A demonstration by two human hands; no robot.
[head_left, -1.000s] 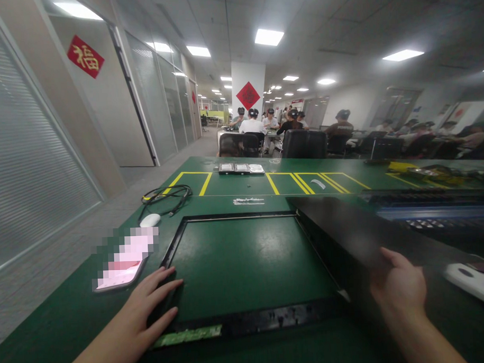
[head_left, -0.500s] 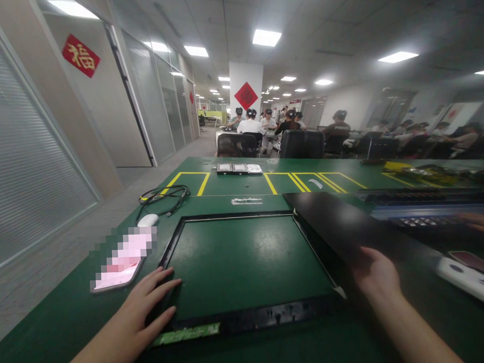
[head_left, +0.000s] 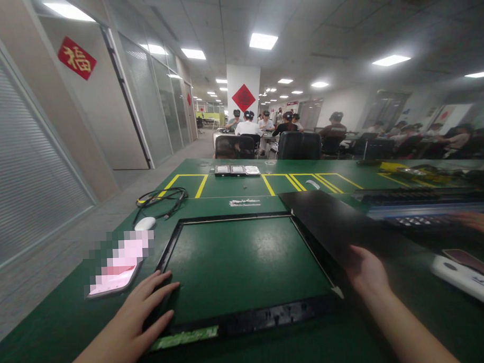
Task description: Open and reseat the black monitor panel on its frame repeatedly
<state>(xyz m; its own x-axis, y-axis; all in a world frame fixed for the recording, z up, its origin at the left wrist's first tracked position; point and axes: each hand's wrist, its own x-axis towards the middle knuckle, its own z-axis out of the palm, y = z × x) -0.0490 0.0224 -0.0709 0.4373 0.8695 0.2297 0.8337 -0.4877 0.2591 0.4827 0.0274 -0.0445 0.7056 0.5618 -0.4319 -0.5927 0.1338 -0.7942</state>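
Nearest to me, the person's left hand (head_left: 141,309) lies flat with fingers spread on the near left corner of an empty black screen bezel (head_left: 171,247), pressing it to the green table (head_left: 72,325) rather than gripping it. A strip of green circuit board (head_left: 184,338) runs along the bezel's near edge, just beside that hand. The right hand (head_left: 366,272) rests palm-down on a dark flat panel (head_left: 326,221) lying just right of the bezel and overlapping its right rail; it is unclenched, and whether the fingers curl under the panel's edge I cannot tell.

The risk, as I judge it, is that panel: held only by a flat palm, it could slide and scrape across the bezel, or knock the white device (head_left: 463,279) near it.

Left of the bezel sits a phone (head_left: 114,278), beyond it a white mouse (head_left: 145,223) and a coiled black cable (head_left: 163,197). Further back lie small trays (head_left: 237,170) between yellow floor-style markings, then seated people at distant desks.
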